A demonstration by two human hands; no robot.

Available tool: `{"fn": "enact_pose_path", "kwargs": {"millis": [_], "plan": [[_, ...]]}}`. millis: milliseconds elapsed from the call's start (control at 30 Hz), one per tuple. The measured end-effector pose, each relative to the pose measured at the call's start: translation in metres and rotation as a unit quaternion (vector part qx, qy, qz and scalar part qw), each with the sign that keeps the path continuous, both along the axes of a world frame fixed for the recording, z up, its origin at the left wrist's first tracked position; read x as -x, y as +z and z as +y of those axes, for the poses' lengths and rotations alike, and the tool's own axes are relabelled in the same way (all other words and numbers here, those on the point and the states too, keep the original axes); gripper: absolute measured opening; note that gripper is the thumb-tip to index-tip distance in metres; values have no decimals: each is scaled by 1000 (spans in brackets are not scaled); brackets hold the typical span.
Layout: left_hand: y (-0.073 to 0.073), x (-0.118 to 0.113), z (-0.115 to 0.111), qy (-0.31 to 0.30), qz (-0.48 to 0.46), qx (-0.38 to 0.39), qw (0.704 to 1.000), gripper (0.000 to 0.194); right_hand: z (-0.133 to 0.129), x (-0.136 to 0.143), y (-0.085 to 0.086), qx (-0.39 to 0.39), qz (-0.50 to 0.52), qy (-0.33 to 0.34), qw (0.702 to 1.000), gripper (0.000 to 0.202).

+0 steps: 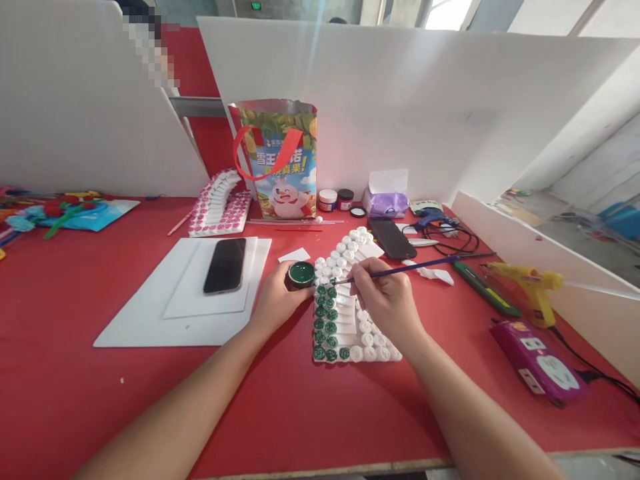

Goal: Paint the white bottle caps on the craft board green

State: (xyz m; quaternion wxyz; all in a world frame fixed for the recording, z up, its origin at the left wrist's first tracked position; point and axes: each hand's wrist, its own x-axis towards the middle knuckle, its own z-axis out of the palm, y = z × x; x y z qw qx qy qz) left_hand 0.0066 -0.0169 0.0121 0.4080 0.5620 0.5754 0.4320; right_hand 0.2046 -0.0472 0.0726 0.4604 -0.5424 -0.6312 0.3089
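Black phone near white rosettes

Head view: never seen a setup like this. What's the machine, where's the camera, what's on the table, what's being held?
There is no machine here: these are a person's two bare hands. The single picture comes from a camera worn on that person's head, looking forward and down.

The left hand holds an open jar of green paint. The right hand holds a thin paintbrush, its tip at a white rosette piece partly painted green; whether it touches is too small to tell.

On the red table, a phone lies on white sheets at left. Behind are a pink-and-white piece and a colourful bag. At right are another phone and a yellow glue gun.
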Motion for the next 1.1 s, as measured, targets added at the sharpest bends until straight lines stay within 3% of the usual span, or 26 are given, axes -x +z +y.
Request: {"fn": "enact_pose_path", "kwargs": {"millis": [367,1100], "plan": [[2,0,0,0,-3,1,1000,47,3,-1,-4,-11,-43,-11,999,28],[2,-1,-1,2,-3,4,1000,44,4,-5,0,-17,-10,-35,999,35]]}}
